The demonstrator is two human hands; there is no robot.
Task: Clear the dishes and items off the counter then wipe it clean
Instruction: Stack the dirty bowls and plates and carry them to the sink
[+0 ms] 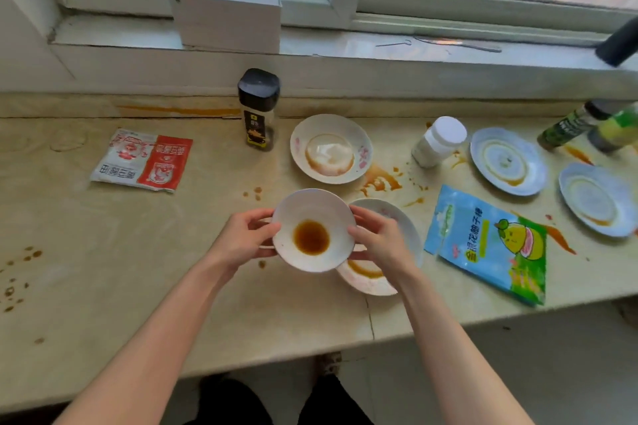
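Head view: both hands grip a round, glossy white bowl (313, 230) by its rim, left hand (241, 238) on the left edge, right hand (379, 241) on the right, held above the counter (103, 252). Brown liquid pools in the bowl's bottom. Directly beneath and right, a sauce-ringed white plate (379, 272) lies on the beige, stone-like, stained surface. Behind it, a second shallow plate (331, 148), smeared brown and white. Far right, two scalloped pale-blue saucers (507, 162) (597, 200). Nearby: a dark-capped jar (258, 107), a white plastic bottle (438, 141), a crinkled red-and-white sachet (143, 159), a glossy blue-green packet (490, 245).
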